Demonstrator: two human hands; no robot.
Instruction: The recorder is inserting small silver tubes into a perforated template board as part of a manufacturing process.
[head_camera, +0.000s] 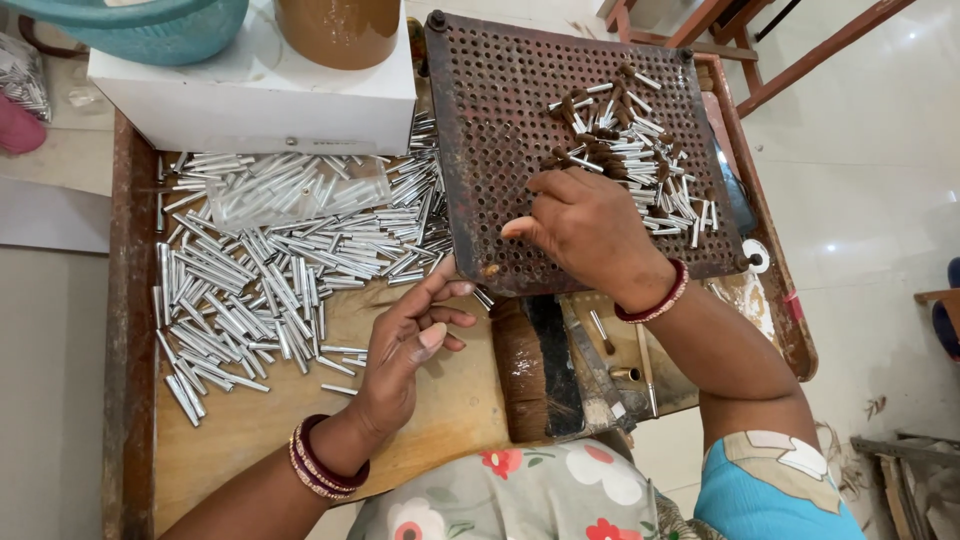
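Note:
My right hand (585, 225) rests palm down on a rusty perforated metal plate (500, 110), fingers curled near its lower middle, and whether it holds a piece I cannot tell. A heap of small silver tubes with brown tips (640, 150) lies on the plate just beyond that hand. My left hand (410, 340) hovers over the wooden tray (250, 430), fingers loosely apart, thumb near the plate's lower left corner; it holds nothing I can see. A large spread of loose silver tubes (270, 260) lies to its left.
A white box (255, 100) at the back carries a teal basket (150, 30) and a brown jar (340, 30). A brush with brown bristles (525, 370) and metal tools (610, 370) lie below the plate. Wooden furniture legs (790, 60) stand on the white floor to the right.

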